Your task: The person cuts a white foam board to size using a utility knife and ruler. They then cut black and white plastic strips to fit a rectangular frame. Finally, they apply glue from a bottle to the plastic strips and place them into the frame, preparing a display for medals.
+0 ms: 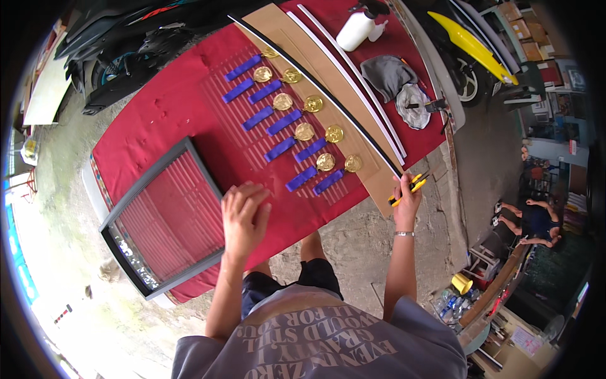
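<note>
My right hand (407,197) is closed around a yellow-and-black hand tool (416,184), pliers or scissors. It is at the near end of a long black strip (328,106); whether the fingers also grip the strip, I cannot tell. My left hand (243,215), fingers loosely bent and thumb apart, hovers by the right side of a dark grey rectangular frame (206,167), with nothing visible in it. Between the hands, several gold medals (304,131) with folded purple ribbons (279,149) are laid out in slanting rows on a red cloth (151,117).
Under the black strip is a brown board (372,183), with white strips (353,76) beyond. A white spray bottle (355,31) and grey cloth (384,74) are at the far right. Motorcycles (126,57) flank the table; another person (536,221) is at the right.
</note>
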### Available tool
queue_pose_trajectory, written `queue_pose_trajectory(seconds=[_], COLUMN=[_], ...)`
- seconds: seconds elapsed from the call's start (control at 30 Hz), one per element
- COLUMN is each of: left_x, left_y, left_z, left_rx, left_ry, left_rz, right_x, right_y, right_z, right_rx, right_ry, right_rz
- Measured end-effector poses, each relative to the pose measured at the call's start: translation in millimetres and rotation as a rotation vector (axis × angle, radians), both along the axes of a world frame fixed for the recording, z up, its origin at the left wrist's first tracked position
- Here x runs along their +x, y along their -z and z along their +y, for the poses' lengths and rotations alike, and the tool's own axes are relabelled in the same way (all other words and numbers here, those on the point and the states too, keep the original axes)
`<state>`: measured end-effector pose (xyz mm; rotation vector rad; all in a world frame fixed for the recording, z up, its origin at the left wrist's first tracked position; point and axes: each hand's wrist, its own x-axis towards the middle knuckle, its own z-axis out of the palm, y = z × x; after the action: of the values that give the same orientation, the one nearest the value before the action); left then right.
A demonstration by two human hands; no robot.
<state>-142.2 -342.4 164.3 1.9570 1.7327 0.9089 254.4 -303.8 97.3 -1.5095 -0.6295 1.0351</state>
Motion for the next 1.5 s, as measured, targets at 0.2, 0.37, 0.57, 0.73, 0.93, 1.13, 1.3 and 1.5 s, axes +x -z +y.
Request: queue_pose_trajectory(seconds=[0.2,0.37,0.57,0.73,0.93,1.13,1.3,1.5], left_x=[76,106,120,122,117,110,98,61], left_y=[51,63,63,60,64,64,60,11], left_z=[-1,16,73,81,71,69,63,52], left_rx=[-0.224,-0.316,-0.327,-0.331,-0.387,-0.331,-0.305,0.041], left_ry=[0.037,-0.032,-0.087,-0.152,-0.209,-0.206,-0.216,-0.133], left_rz=[-0.058,-0.059,-0.096,-0.121,-0.161,-0.154,-0.145,0.053], right_x=[45,55,39,18,1,0,-2,-46], right_y=[44,15,34,36,26,33,26,-31], right_z=[34,66,156,175,173,174,168,132], right_rx=[-0.048,-0.278,0.016,-0.042,0.058,-0.060,0.061,0.083], right_ry=[-0.171,-0.273,-0.654,-0.682,-0.877,-0.941,-0.860,-1.081], right_rz=[-0.696,-0.857,-1.124,-1.183,-1.098,-1.072,-1.083,-0.859])
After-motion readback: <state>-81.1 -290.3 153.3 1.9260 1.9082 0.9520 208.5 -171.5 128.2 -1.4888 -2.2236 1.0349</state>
